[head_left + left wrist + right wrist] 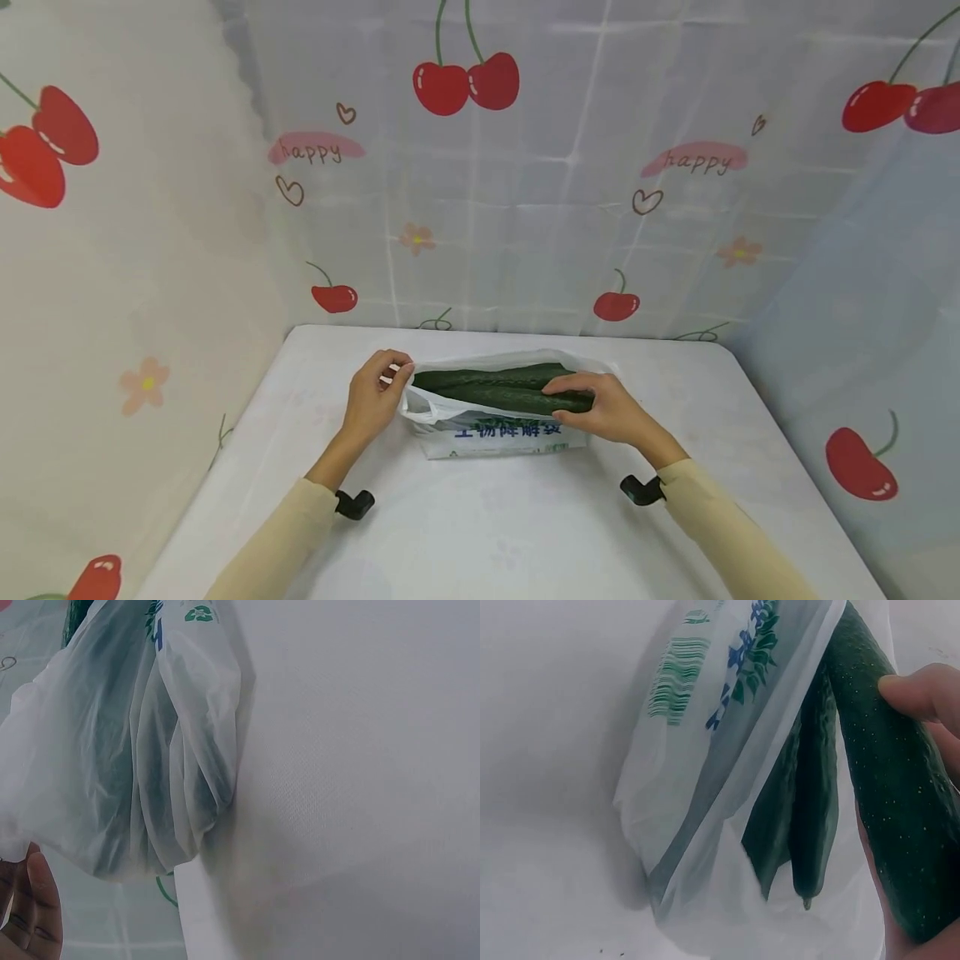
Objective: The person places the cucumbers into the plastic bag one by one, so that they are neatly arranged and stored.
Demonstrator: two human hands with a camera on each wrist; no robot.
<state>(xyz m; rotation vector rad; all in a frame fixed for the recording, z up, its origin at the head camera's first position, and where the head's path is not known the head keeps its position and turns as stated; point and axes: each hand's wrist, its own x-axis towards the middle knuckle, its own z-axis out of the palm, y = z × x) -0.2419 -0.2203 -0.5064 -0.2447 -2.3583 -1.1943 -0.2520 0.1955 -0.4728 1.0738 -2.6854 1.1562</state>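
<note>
A white plastic bag (442,443) with blue and green print lies on its side in the head view, its mouth gaping with dark green cucumbers inside. At the bag's left end, my left hand (372,398) pinches its edge between thumb and fingers. My right hand (611,408) grips one cucumber (892,780) near its right end, thumb on one side and fingers on the other. Behind it in the right wrist view, more cucumbers (814,817) rest within the bag. In the left wrist view the bag (112,750) hangs in folds above my left fingertips (45,881).
The bag lies on a table with a white cover (480,517). Around the table's back and sides hang curtains (525,208) printed with cherries, hearts and flowers. A black strap mount (355,504) sits at my left wrist, another mount (641,490) at my right.
</note>
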